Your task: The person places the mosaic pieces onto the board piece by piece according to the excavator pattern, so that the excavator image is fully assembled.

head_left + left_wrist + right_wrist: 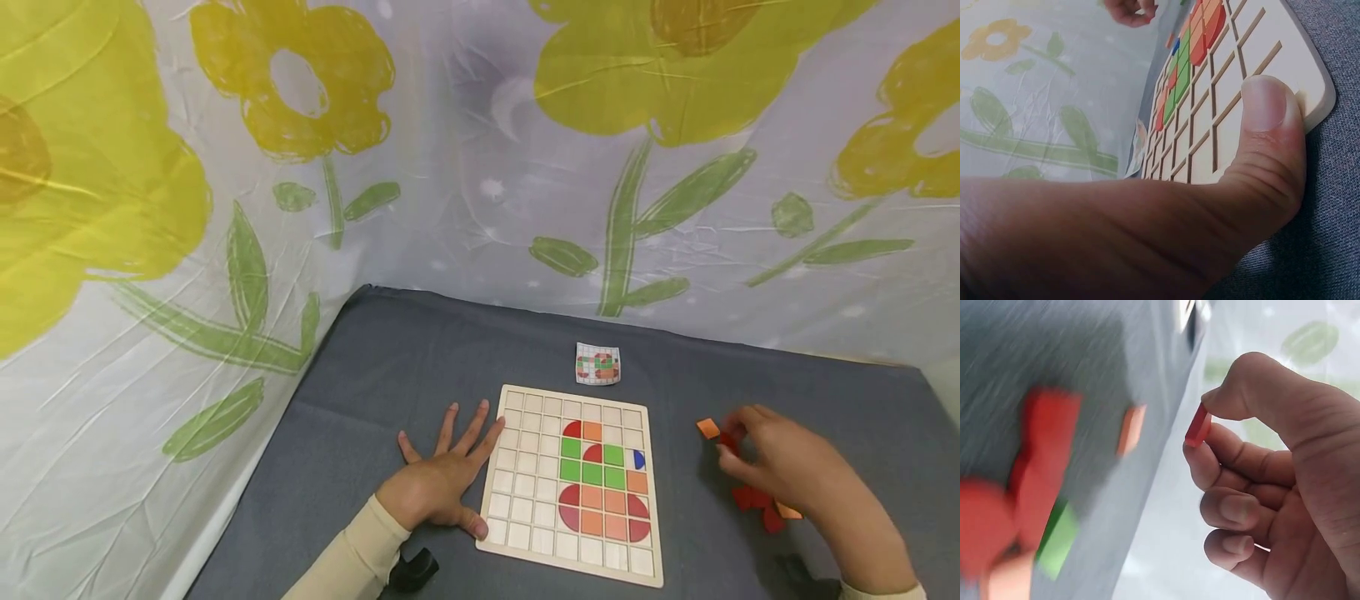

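A wooden grid board (525, 512) lies on the dark cloth, with red, orange, green and blue pieces in cells of its right half. My left hand (438, 483) is spread at the board's left edge; in the left wrist view its thumb (1266, 119) rests on the board's corner (1319, 94). To the right of the board, my right hand (783, 458) pinches a red piece (1198, 426) between thumb and finger, above the cloth. An orange piece (707, 428) lies just left of that hand. Beneath the hand are several loose red pieces (772, 518), and a green one (1057, 540) shows in the right wrist view.
A small printed card (597, 364) with a coloured grid pattern lies behind the board. Dark grey cloth (420, 350) covers the table. A pale curtain (465, 208) with yellow flowers hangs behind and at the left. Something black (414, 571) sits beneath my left wrist.
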{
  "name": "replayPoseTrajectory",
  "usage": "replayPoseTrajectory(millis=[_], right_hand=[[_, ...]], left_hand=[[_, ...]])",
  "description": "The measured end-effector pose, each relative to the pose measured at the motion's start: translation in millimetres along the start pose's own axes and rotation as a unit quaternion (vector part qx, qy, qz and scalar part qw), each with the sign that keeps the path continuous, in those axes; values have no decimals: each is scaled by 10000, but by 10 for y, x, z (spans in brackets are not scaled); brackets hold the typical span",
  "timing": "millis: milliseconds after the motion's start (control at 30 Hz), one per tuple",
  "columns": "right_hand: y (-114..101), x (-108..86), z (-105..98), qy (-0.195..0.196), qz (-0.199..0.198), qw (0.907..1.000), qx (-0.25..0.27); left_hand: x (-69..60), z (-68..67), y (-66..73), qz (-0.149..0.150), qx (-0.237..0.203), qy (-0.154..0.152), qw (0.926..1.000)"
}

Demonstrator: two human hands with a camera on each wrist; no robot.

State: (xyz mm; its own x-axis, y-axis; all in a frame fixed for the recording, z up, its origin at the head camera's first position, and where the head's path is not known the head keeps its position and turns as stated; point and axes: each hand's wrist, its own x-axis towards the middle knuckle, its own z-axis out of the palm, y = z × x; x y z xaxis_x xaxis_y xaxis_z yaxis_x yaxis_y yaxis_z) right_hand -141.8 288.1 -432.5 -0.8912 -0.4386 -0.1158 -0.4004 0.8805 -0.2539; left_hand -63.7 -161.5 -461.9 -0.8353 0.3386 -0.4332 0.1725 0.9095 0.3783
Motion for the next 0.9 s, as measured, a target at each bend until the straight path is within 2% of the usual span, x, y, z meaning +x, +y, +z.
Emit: replayPoseTrajectory(millis=[200, 433, 533, 667, 900], right_hand=[[-342, 245, 71, 186, -469, 9985, -230], [-668, 443, 223, 606, -1133, 9911, -337], [-773, 517, 266, 674, -1271, 9892, -291], [-882, 597, 301, 524, -1319, 9896, -218], [-972, 668, 358, 439, -1331, 9899, -204]], left_hand=[[11, 3, -11, 11, -66, -13, 10000], [0, -8, 6, 4, 11, -9, 10000], [-7, -8, 16, -21, 60, -5, 10000], [-8, -11, 23, -42, 101, 18, 9999], [8, 11, 6, 1, 79, 76, 9999]])
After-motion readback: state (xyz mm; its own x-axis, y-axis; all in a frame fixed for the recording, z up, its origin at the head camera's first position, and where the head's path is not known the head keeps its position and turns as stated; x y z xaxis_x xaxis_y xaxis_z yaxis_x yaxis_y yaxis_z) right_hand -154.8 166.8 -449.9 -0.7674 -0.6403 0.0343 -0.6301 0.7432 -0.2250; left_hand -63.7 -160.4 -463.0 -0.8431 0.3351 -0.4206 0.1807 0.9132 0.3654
